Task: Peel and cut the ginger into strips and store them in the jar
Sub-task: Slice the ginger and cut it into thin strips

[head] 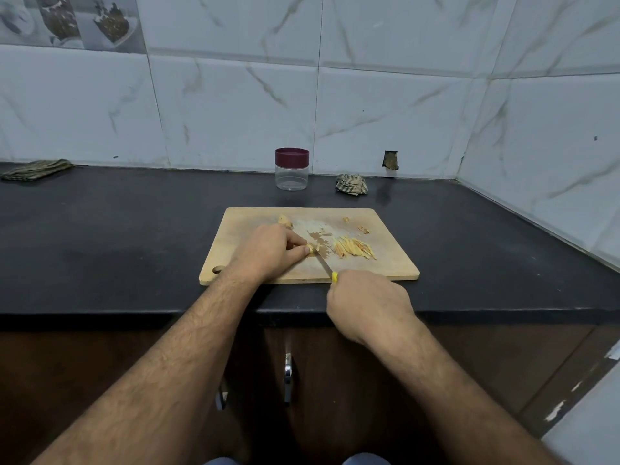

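Left hand (268, 251): fingers curled, pinching a small ginger piece (312, 249) mid-board.
Right hand (367, 305): gripping a yellow-handled knife (324, 265) at the board's near edge, blade tip at the ginger.
Board (385, 266): wooden, near the counter's (117, 236) front edge.
Strips (354, 248): piled right of the blade.
Unpeeled-looking chunk (285, 221): possibly ginger, far-left of board.
Jar (291, 169): lidded, against the back wall.

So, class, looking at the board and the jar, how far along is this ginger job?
Done: a pile of cut strips lies on the cutting board. In hand: the left hand pins a ginger piece while the right hand slices with the knife. Left: another chunk uncut; the jar is lidded and empty.
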`<state>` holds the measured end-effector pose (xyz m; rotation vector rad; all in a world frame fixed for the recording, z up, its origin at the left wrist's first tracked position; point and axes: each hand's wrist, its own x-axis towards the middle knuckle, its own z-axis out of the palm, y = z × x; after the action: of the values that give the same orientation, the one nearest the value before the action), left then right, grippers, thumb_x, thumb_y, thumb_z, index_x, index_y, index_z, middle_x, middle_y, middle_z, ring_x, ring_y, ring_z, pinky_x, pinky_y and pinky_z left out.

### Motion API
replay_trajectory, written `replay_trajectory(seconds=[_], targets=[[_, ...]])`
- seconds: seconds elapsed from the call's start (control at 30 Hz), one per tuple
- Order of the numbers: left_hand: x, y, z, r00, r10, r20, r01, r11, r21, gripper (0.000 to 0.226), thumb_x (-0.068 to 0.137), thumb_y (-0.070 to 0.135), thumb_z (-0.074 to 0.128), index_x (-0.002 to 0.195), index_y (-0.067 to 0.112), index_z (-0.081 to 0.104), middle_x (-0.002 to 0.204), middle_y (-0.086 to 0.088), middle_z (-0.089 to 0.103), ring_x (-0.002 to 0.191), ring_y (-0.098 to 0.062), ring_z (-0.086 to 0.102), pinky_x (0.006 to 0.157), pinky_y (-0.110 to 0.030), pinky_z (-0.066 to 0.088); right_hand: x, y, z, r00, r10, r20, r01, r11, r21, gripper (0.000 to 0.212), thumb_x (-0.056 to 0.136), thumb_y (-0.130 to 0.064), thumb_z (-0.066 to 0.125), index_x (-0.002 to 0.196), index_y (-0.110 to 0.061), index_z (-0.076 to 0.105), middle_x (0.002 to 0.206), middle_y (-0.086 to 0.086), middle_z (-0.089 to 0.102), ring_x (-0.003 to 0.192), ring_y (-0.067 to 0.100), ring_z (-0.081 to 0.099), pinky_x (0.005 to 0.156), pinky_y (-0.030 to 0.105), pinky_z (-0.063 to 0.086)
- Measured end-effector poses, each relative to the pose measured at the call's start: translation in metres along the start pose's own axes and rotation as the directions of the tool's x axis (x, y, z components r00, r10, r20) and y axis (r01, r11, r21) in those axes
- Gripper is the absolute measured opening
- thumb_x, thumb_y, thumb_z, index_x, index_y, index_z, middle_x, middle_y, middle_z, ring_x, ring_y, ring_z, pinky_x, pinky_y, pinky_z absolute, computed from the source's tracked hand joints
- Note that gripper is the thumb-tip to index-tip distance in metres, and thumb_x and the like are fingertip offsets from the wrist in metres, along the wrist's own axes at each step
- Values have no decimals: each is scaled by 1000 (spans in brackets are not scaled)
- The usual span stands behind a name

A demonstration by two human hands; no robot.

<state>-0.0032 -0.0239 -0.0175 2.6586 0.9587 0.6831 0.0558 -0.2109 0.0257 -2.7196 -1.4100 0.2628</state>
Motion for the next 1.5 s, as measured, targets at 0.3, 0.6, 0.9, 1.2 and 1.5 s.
replay_trajectory(seconds=[0.3,0.6,0.9,1.2,1.5], targets=[[0,0,0,1000,-1,12,1,1000,1,28,91,44,63,113,30,74,114,13,71,104,-9,63,87,-28,50,5,-1,-6,999,-21,-42,22,1000,22,18,98,-17,40,109,-16,55,98,3,52,87,23,51,70,35,42],[-2,1,-1,1000,12,-8,-12,1000,6,25,92,41,62,110,31,75,104,11,74,89,-8,62,74,-26,44,17,-13,-9,1000,-3,-31,5,998,69,28,99,-19,41,122,-14,56,109,5,58,91,23,49,77,35,42],[0,0,0,1000,-3,14,3,1000,-6,26,91,43,62,112,32,74,112,12,72,100,-11,63,83,-32,51,21,-16,-9,999,7,-32,-5,999,49,29,100,-18,40,124,-15,56,119,6,61,91,22,49,76,34,42],[0,0,0,1000,-28,11,28,1000,-14,27,90,45,64,111,33,74,112,13,72,105,-11,63,88,-34,52,17,-20,-14,999,22,23,-22,1000,11,32,97,-15,47,129,-15,53,121,6,59,90,23,46,77,35,40],[-3,3,-4,1000,-25,16,25,999,-22,27,91,42,63,112,31,74,110,9,73,102,-12,63,81,-26,47,-4,1,-2,1000,3,-29,-3,1000,-16,21,99,-19,44,115,-18,58,108,3,61,88,23,52,71,36,44]])
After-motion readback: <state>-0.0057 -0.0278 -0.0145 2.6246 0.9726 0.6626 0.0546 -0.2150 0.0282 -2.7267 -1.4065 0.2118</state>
